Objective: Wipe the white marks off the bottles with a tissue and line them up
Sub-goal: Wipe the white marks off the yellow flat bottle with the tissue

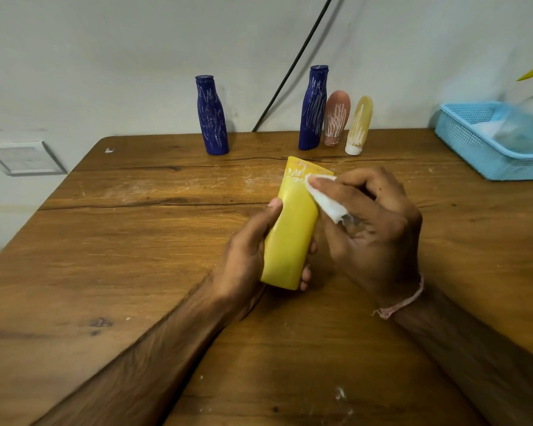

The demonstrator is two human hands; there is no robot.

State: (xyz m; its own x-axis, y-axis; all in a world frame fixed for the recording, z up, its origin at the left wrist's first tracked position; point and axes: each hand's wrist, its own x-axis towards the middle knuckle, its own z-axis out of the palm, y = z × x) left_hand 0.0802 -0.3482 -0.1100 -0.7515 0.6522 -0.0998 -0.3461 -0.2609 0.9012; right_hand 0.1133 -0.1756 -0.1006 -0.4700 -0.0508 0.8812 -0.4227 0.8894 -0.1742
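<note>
Over grainy wood table: smooth yellow tube (chalk-streaked), crumpled tissue.

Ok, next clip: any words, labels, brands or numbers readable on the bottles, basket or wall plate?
None readable in this frame.
Yellow plastic bottle held by the left hand: white scribbles only, no letters.
Left dark blue bottle, right dark blue bottle, pinkish-brown bottle, pale yellow white-capped bottle: scribbles, no labels.
White tissue in the right hand: blank.
Grey wall plate: too blurred to tell.
Light blue mesh basket: no print visible.
</note>
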